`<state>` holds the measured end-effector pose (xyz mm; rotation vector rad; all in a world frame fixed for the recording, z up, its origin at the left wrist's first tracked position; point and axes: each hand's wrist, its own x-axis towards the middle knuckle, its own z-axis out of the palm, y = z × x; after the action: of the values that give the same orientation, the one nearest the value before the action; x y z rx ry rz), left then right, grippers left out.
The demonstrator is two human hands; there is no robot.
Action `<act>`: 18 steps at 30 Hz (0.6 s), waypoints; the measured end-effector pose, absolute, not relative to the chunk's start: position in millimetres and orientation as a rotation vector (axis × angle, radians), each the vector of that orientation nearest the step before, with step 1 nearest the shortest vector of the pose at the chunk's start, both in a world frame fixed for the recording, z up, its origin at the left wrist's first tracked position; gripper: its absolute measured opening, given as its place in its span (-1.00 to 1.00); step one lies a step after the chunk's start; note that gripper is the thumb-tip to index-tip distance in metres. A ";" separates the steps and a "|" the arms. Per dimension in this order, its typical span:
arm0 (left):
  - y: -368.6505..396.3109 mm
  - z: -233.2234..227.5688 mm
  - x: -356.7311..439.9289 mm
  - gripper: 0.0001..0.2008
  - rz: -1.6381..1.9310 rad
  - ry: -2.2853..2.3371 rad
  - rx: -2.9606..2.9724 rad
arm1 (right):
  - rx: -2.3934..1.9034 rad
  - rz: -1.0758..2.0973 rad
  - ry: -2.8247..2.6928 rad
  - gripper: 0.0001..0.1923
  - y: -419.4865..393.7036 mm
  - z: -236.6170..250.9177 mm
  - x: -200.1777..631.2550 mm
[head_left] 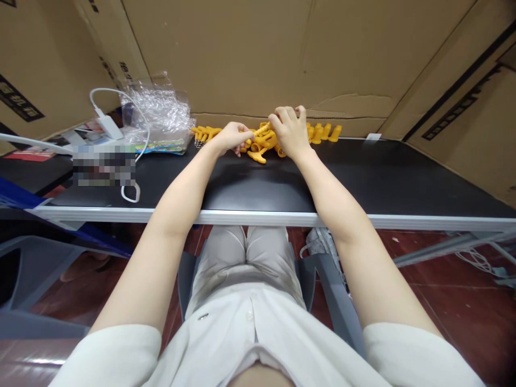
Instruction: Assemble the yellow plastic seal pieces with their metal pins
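Both hands meet over a heap of yellow plastic parts (262, 144) on the black table (382, 177). The left hand (230, 137) and right hand (291, 131) together pinch one yellow piece (262, 129) between their fingertips. More parts lie beyond the knuckles; a crumpled plastic bag (161, 115) sits left of the left fingers.

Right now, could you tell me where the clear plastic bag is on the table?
In the head view, the clear plastic bag sits at the table's far left, against the cardboard wall, just left of the yellow plastic parts.
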<state>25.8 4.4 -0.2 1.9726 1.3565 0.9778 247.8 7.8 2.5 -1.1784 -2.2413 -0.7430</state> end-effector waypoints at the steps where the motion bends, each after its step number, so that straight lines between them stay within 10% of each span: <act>1: 0.1 2.3 27.4 -0.88 0.944 1.365 1.961 | -1.170 -0.749 -2.231 -0.41 8.8 1.6 248.5; 18: -22.6 18.9 24.8 -0.65 0.567 1.026 1.771 | -1.138 -0.683 -2.269 -0.37 0.4 5.3 242.4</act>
<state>24.8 -22.6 18.9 1.7706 1.0257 0.5672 242.4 0.4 5.3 -1.1383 -2.2694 -0.6832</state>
